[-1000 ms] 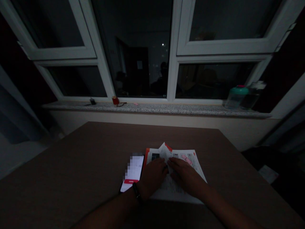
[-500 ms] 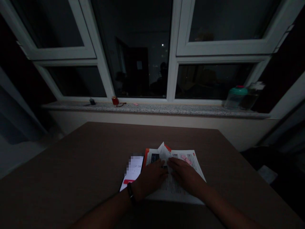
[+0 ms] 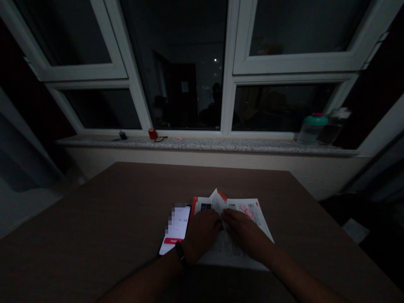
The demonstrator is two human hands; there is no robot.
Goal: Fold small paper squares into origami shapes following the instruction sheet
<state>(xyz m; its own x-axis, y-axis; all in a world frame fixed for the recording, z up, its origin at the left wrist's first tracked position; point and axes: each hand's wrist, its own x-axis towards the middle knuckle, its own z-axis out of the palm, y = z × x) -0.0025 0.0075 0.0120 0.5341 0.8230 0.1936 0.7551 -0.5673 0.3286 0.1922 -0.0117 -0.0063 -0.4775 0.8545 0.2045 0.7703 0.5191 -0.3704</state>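
Note:
A printed sheet or booklet with an orange left edge lies on the brown table. On top of it stands a small folded paper, white with an orange-red part, its pointed tip up. My left hand, with a dark band on the wrist, has its fingers closed at the lower left of the folded paper. My right hand presses its fingers together at the lower right side of the same paper. The fingertips of both hands nearly meet, and the paper's lower part is hidden under them.
A lit phone lies left of the booklet on the table. On the window sill are a small dark bottle, a red item and a teal-lidded jar beside another container.
My left hand has moved slightly up and to the right, closer to my right fingertips, and more of the phone shows. My right hand has barely moved.

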